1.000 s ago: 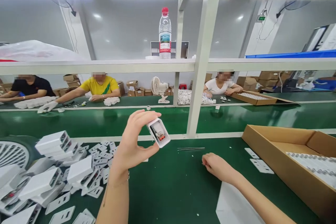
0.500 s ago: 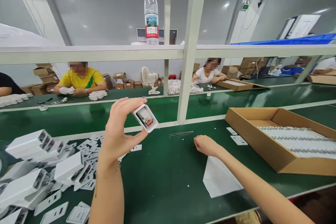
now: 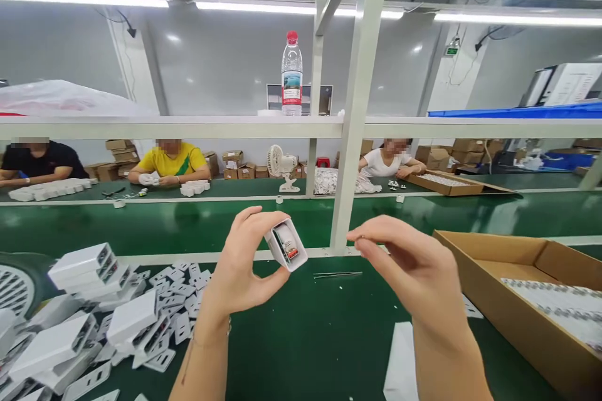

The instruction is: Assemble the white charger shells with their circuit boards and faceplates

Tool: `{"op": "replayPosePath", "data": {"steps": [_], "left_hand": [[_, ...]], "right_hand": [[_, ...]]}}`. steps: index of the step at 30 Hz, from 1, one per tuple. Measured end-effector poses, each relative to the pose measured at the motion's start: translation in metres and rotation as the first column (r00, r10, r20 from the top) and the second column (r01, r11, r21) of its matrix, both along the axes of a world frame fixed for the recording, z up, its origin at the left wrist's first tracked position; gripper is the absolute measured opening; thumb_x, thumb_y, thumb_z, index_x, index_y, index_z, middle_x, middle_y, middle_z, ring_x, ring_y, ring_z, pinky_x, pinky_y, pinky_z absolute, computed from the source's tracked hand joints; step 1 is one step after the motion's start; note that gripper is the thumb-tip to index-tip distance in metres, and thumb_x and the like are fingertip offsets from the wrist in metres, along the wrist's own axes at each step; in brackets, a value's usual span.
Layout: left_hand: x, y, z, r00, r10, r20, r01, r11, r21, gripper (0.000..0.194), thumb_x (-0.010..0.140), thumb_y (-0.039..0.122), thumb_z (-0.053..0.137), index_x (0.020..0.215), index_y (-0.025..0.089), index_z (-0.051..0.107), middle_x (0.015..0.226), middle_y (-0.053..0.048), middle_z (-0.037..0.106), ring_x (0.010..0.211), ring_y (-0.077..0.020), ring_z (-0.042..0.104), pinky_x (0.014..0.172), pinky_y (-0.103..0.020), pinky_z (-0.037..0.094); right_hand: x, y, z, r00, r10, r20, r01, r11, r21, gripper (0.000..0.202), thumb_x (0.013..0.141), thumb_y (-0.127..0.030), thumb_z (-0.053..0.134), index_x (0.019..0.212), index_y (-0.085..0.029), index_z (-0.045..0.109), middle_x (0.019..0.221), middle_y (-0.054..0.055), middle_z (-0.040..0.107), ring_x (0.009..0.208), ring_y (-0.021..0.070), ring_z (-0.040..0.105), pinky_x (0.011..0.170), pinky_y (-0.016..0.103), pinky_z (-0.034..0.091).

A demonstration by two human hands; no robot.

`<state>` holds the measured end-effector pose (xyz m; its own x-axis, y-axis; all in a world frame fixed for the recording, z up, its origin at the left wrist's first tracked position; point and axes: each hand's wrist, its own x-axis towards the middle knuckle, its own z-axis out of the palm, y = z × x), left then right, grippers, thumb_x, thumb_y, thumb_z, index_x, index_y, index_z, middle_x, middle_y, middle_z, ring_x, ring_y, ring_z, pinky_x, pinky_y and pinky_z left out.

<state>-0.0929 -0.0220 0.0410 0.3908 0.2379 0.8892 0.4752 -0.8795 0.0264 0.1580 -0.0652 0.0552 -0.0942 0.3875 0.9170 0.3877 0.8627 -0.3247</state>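
Head view: left hand (image 3: 241, 263) holds white electronics housing (image 3: 286, 245) above green counter (image 3: 305, 338), open end toward camera, orange component (image 3: 292, 254) inside. Right hand (image 3: 418, 269) near it, pinched narrow; cannot tell if anything held.

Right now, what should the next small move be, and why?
Probably ease the right hand toward the white casing: the left hand holds it with its inside exposed, while the right hand hovers nearby, not touching it.
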Motion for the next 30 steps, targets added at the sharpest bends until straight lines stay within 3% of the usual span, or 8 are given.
{"op": "replayPosePath", "data": {"steps": [3, 6, 9, 13, 19, 26, 30], "left_hand": [[0.002, -0.002, -0.001, 1.000, 0.011, 0.003, -0.011, 1.000, -0.019, 0.056, 0.087, 0.015, 0.068, 0.138, 0.024, 0.048, 0.128, -0.009, 0.068, 0.125, -0.0291, 0.062, 0.116, -0.054, 0.043], [0.003, -0.004, -0.001, 1.000, -0.022, 0.010, 0.022, 0.999, -0.029, 0.060, 0.085, 0.013, 0.069, 0.140, 0.023, 0.048, 0.130, -0.010, 0.068, 0.123, -0.0282, 0.064, 0.118, -0.055, 0.041], [0.004, -0.007, -0.001, 1.000, -0.030, 0.002, 0.030, 0.999, -0.012, 0.062, 0.084, 0.011, 0.067, 0.141, 0.024, 0.048, 0.132, -0.010, 0.067, 0.117, -0.0266, 0.067, 0.120, -0.058, 0.037], [0.004, -0.009, 0.002, 1.000, -0.007, -0.017, 0.008, 0.999, 0.049, 0.060, 0.084, 0.007, 0.063, 0.140, 0.023, 0.049, 0.133, -0.011, 0.066, 0.124, -0.0274, 0.064, 0.118, -0.057, 0.038], [0.004, -0.010, 0.004, 0.999, 0.028, -0.023, -0.026, 0.995, 0.100, 0.058, 0.085, 0.006, 0.063, 0.139, 0.021, 0.050, 0.133, -0.012, 0.066, 0.127, -0.0281, 0.062, 0.118, -0.058, 0.038], [0.005, -0.012, 0.005, 0.996, 0.073, -0.049, -0.066, 0.989, 0.133, 0.056, 0.086, 0.005, 0.061, 0.139, 0.022, 0.052, 0.132, -0.011, 0.066, 0.125, -0.0277, 0.061, 0.116, -0.057, 0.040], [0.005, -0.013, 0.005, 0.993, 0.106, -0.058, -0.094, 0.980, 0.174, 0.055, 0.085, 0.003, 0.062, 0.136, 0.021, 0.054, 0.131, -0.012, 0.066, 0.124, -0.0281, 0.060, 0.115, -0.058, 0.039]], "right_hand": [[-0.021, -0.016, -0.005, 0.995, -0.093, 0.034, 0.087, 0.987, 0.135, 0.030, 0.096, -0.002, 0.061, 0.112, -0.024, 0.073, 0.093, 0.001, 0.073, 0.078, 0.0115, 0.068, 0.065, 0.019, 0.055], [-0.033, -0.011, -0.019, 0.993, -0.101, 0.067, 0.084, 0.972, 0.218, 0.037, 0.095, 0.002, 0.061, 0.124, -0.019, 0.069, 0.095, 0.002, 0.073, 0.079, 0.0120, 0.067, 0.069, 0.021, 0.056], [-0.038, 0.000, -0.024, 0.991, -0.066, 0.114, 0.035, 0.966, 0.258, 0.034, 0.096, 0.003, 0.057, 0.121, -0.018, 0.069, 0.095, 0.004, 0.072, 0.081, 0.0141, 0.067, 0.070, 0.024, 0.056], [-0.040, 0.003, -0.023, 0.991, -0.066, 0.119, 0.028, 0.956, 0.294, 0.036, 0.097, 0.003, 0.058, 0.126, -0.015, 0.065, 0.096, 0.004, 0.074, 0.083, 0.0146, 0.070, 0.077, 0.024, 0.058], [-0.041, 0.003, -0.027, 0.981, -0.148, 0.123, 0.095, 0.928, 0.361, 0.020, 0.096, 0.002, 0.058, 0.105, -0.012, 0.069, 0.085, 0.006, 0.071, 0.074, 0.0177, 0.068, 0.072, 0.029, 0.057], [-0.043, 0.004, -0.035, 0.974, -0.189, 0.126, 0.127, 0.912, 0.390, 0.026, 0.094, 0.005, 0.060, 0.113, -0.009, 0.071, 0.100, 0.009, 0.076, 0.096, 0.0216, 0.073, 0.096, 0.030, 0.057], [-0.042, 0.002, -0.037, 0.974, -0.183, 0.130, 0.120, 0.915, 0.386, 0.024, 0.096, 0.002, 0.058, 0.112, -0.010, 0.071, 0.103, 0.009, 0.077, 0.094, 0.0214, 0.074, 0.094, 0.029, 0.059]]}}
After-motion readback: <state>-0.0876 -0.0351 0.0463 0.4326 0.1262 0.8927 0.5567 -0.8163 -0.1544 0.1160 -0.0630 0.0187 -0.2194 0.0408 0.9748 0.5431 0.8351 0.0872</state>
